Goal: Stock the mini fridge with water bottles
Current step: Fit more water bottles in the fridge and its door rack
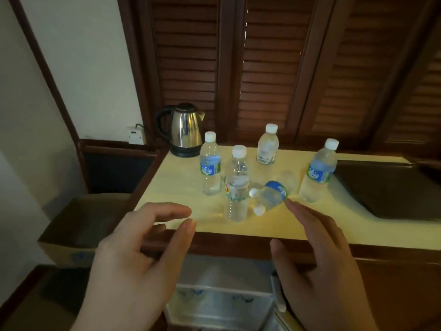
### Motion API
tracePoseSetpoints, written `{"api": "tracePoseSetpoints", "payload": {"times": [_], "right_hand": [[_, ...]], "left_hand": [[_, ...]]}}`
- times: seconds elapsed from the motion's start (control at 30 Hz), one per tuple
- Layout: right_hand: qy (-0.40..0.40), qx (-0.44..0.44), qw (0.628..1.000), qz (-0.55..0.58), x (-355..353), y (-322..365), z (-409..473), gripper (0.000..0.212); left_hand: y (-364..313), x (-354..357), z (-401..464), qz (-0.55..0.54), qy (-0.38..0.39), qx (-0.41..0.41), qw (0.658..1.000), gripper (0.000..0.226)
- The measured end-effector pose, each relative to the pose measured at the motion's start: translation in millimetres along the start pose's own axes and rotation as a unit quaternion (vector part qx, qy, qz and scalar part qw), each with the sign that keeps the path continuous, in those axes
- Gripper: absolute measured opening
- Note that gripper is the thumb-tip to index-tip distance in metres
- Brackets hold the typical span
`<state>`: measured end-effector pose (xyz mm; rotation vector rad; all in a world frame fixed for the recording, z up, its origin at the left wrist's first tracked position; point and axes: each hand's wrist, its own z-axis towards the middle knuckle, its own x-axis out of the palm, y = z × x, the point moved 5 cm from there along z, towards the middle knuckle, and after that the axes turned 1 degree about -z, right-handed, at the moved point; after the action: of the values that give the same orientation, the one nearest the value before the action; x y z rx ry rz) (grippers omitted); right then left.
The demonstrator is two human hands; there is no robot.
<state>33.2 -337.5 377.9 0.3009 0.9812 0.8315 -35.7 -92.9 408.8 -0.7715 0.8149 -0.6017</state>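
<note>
Several small water bottles with white caps are on the pale yellow counter (171,187). Upright stand a blue-labelled bottle (210,164) at the left, a nearer bottle (236,185) in the middle, one at the back (267,144) and a blue-labelled one at the right (318,172). A further bottle (274,193) lies on its side, cap toward me. My left hand (143,254) hovers open at the counter's front edge. My right hand (317,256) is open too, its fingertips just short of the lying bottle. Below the counter the mini fridge (222,297) stands open, white inside.
A steel electric kettle (185,130) stands at the counter's back left, plugged into a wall socket (136,136). A dark tray (391,187) covers the counter's right part. An open cardboard box (78,225) sits left of the counter. Dark louvred wooden doors (274,68) stand behind.
</note>
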Motion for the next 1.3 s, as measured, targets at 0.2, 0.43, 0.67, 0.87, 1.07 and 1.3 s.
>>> {"api": "tracePoseSetpoints", "payload": {"times": [0.2, 0.43, 0.67, 0.87, 1.07, 1.3], "right_hand": [[0.054, 0.002, 0.997, -0.046, 21, 19, 75, 0.076], [0.086, 0.066, 0.991, -0.08, 77, 18, 155, 0.071], [0.075, 0.115, 0.989, -0.057, 109, 0, 168, 0.039], [0.021, 0.122, 0.992, 0.007, 81, -4, 136, 0.027], [-0.007, 0.117, 0.989, 0.091, 28, 14, 52, 0.022], [0.133, 0.122, 0.973, 0.143, 0, 9, -43, 0.02]], "left_hand": [[3, 30, 92, 0.008, 0.06, 0.014, 0.998, 0.033], [39, 87, 222, 0.123, 0.133, 0.026, 0.983, 0.066], [93, 134, 261, 0.117, 0.187, -0.033, 0.975, 0.041], [82, 94, 200, 0.11, 0.13, 0.018, 0.985, 0.032], [45, 12, 67, 0.071, 0.071, 0.008, 0.995, 0.024], [36, -15, -66, 0.044, 0.116, -0.068, 0.99, 0.024]]}}
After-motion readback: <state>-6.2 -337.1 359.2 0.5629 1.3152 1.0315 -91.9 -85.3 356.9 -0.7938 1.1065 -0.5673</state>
